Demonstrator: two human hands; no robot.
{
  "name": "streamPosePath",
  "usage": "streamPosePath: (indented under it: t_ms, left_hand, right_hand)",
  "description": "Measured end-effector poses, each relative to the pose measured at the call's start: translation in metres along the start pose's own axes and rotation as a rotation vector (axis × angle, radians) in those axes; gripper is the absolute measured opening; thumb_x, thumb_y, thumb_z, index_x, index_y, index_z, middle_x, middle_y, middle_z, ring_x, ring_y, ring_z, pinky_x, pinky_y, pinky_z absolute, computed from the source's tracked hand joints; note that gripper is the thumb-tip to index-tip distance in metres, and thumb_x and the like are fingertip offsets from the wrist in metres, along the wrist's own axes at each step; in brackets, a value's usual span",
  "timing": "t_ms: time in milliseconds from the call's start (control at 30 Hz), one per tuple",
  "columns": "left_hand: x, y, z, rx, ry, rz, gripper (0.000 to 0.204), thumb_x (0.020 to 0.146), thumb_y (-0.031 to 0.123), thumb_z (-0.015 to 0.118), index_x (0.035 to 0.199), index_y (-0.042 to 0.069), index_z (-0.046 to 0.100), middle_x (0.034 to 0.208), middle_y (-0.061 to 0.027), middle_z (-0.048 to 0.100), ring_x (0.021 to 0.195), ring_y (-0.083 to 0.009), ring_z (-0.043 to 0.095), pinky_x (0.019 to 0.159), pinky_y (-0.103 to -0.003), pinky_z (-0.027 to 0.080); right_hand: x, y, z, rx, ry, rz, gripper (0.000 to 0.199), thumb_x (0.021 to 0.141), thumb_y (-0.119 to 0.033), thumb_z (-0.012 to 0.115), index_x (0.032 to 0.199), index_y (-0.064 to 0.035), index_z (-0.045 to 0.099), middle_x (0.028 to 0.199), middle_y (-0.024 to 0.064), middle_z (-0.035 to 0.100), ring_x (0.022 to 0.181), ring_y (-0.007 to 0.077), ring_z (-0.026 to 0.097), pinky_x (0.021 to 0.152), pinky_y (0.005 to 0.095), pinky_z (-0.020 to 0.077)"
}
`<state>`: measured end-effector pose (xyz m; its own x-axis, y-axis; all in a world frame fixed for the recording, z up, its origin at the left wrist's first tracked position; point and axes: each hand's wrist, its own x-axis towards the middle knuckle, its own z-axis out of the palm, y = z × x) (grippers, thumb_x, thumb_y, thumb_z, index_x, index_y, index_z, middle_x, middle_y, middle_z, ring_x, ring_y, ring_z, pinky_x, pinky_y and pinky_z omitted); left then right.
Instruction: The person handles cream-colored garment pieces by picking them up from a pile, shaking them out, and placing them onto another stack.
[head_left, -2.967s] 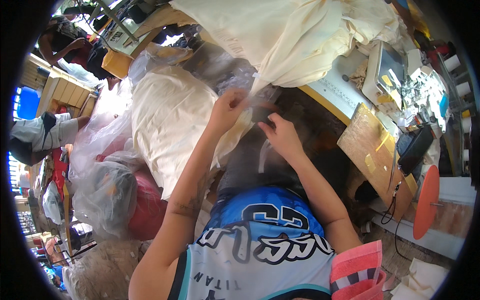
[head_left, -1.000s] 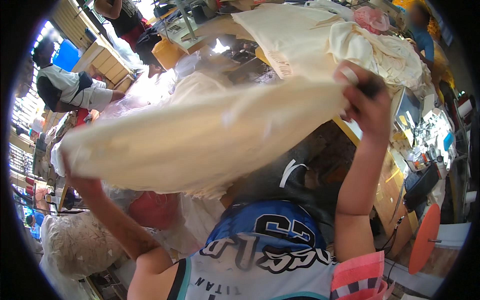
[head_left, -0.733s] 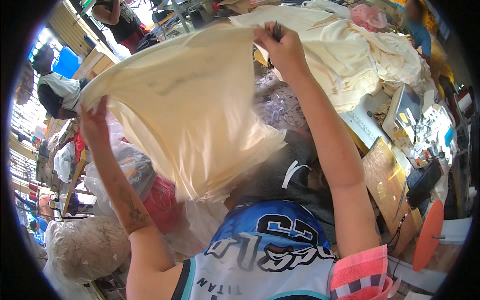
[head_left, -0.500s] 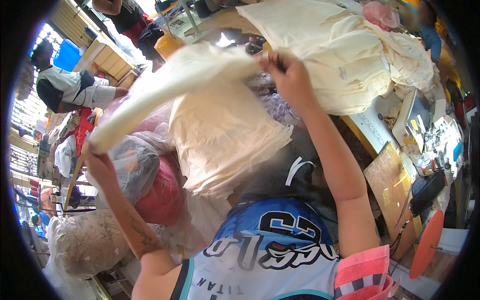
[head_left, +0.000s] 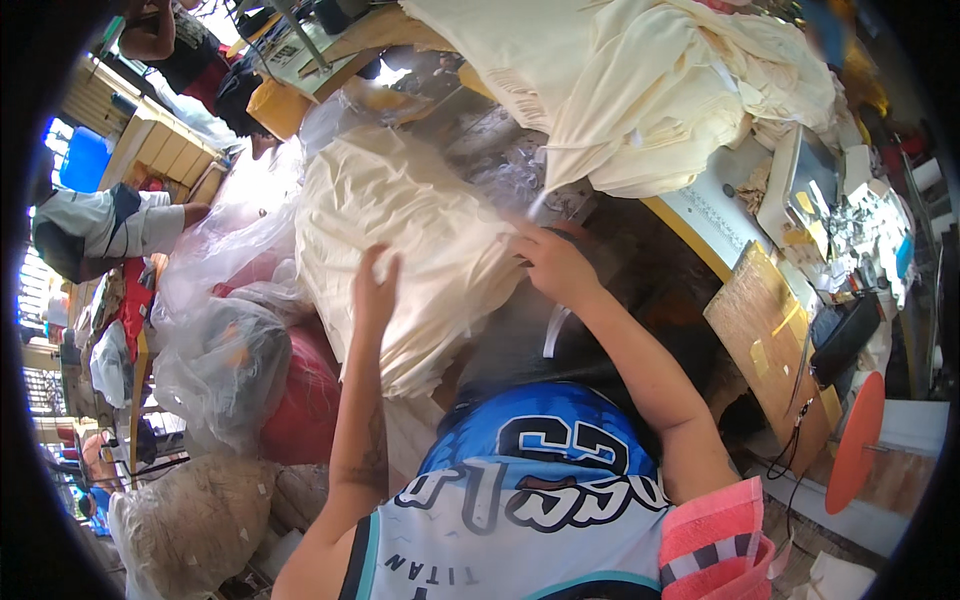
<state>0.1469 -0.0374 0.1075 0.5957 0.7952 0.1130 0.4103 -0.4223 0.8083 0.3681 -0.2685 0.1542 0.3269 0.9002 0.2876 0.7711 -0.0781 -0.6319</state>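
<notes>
A stack of cream cloth pieces (head_left: 400, 200) lies draped in front of me, left of centre. Over its near part hovers my left hand (head_left: 375, 290), fingers apart, with nothing in it. My right hand (head_left: 550, 262) is closed at the stack's right edge, its fingertips slightly blurred. From those fingers a narrow, pulled-out end of cream cloth (head_left: 543, 198) runs up to the larger cream cloth pile (head_left: 660, 110) on the table. Folds stretch from the pile toward my hand.
Clear plastic bags (head_left: 225, 350) and a red bag (head_left: 305, 400) crowd the left side. A stuffed sack (head_left: 195, 520) sits lower left. To the right are a wooden board (head_left: 755, 330) and an orange disc (head_left: 857, 440). Another person (head_left: 120, 225) is at far left.
The cloth stretched between my raised hands now lies on the stack. My left hand has let go and come inward; my right has lowered and grips cloth from the table pile.
</notes>
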Motion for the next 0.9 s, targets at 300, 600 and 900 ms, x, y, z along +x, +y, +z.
streamPosePath:
  t_ms: [300,600,900]
  left_hand:
    - [0.058,0.118,0.129,-0.482,-0.641,0.227,0.029,0.101,0.023,0.051,0.101,-0.002,0.064,0.088,-0.0101,0.067,0.085,-0.0176,0.063,0.079,-0.030,0.048]
    - [0.011,0.119,0.109,-0.529,-0.475,0.102,0.030,0.103,0.021,0.050,0.088,-0.003,0.061,0.074,-0.0043,0.061,0.072,-0.0101,0.057,0.068,-0.026,0.045]
    - [0.002,0.146,0.096,-0.392,-0.347,0.056,0.028,0.101,0.019,0.055,0.083,-0.002,0.061,0.070,-0.0031,0.060,0.062,-0.0086,0.057,0.061,-0.026,0.045]
  right_hand:
    - [-0.039,-0.012,-0.013,0.108,0.188,0.627,0.032,0.093,-0.024,0.063,0.111,0.0023,0.058,0.093,0.0268,0.067,0.088,0.0447,0.065,0.075,0.0494,0.0513]
    - [-0.013,0.000,-0.012,-0.074,0.394,0.211,0.027,0.091,-0.023,0.065,0.087,-0.0001,0.053,0.077,0.0206,0.060,0.074,0.0423,0.060,0.065,0.0491,0.0480]
    - [0.017,0.003,-0.009,-0.454,0.417,-0.089,0.019,0.091,-0.018,0.063,0.082,-0.0069,0.051,0.080,0.0099,0.057,0.074,0.0290,0.061,0.061,0.0386,0.0500]
